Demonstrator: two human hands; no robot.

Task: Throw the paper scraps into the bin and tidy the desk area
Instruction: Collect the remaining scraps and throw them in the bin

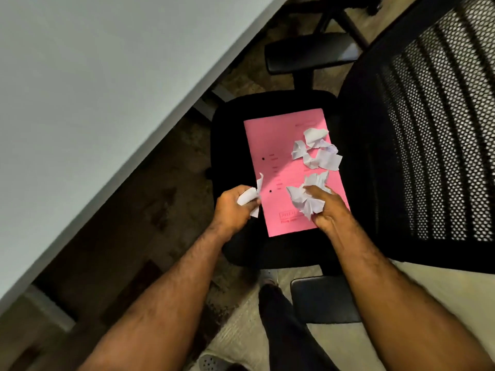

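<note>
The person is bent over a black office chair, gathering scraps off a pink file folder that lies flat on the seat. The left hand is already closed around a crumpled white scrap, a torn edge poking up past the knuckles at the folder's left border. The right hand has its fingers curled down over a larger wad of crumpled paper, pinning and bunching it against the folder — gripping, though I would judge the hold not yet fully closed. Just beyond the right fingertips lies another torn piece, and farther out from them a loose cluster of white scraps sits near the folder's far corner, untouched.

So this looks like the collecting step, roughly half done. The next move calls for closing the right hand on its wad, then reaching forward for the far cluster — with both hands already loaded, something could slip. No bin is in sight; the grey desk runs along beyond the left hand.
</note>
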